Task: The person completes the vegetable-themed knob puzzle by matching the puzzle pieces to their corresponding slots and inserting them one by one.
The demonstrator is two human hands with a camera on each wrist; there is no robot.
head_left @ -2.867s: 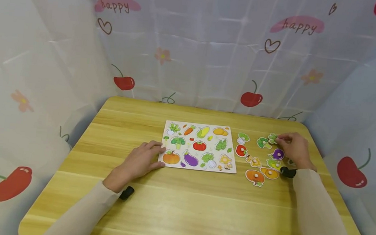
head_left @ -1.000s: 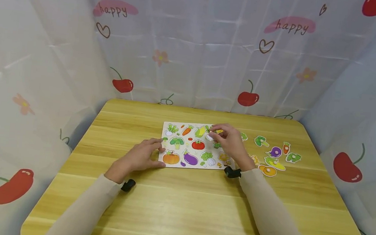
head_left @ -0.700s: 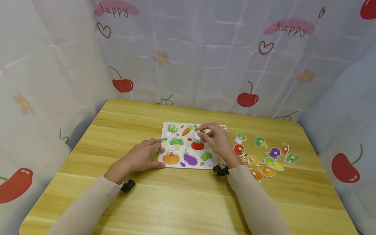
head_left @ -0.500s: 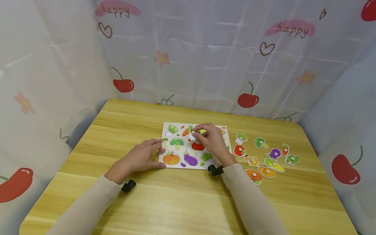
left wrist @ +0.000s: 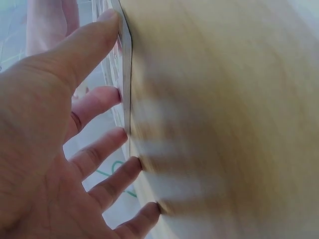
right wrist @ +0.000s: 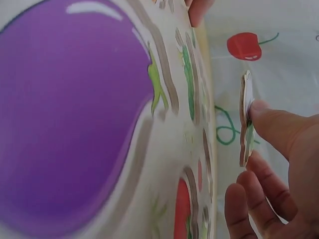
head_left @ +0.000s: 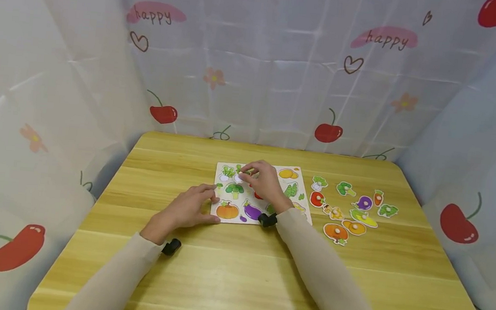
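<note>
A white vegetable puzzle board (head_left: 303, 187) lies flat in the middle of the wooden table (head_left: 237, 272). My left hand (head_left: 208, 203) rests open on the table, its fingertips (left wrist: 115, 93) pressing the board's left edge (left wrist: 127, 55). My right hand (head_left: 244, 173) hovers over the board's upper left and pinches a small green-and-white vegetable piece (head_left: 238, 175). In the right wrist view that piece (right wrist: 244, 99) shows edge-on in the fingertips, a little above the board (right wrist: 194, 149), beside the printed purple eggplant (right wrist: 75, 114).
Several loose vegetable pieces lie to the right of the board, among them a tomato (head_left: 316, 199), a broccoli (head_left: 345, 188), an eggplant (head_left: 364, 202), a carrot (head_left: 378, 197) and a pumpkin (head_left: 336, 232). Cherry-print curtains (head_left: 255, 77) close in the table on three sides.
My right hand has carried the pinched piece leftwards, from the loose pieces across the board to its upper left. The left hand has stayed at the board's edge.
</note>
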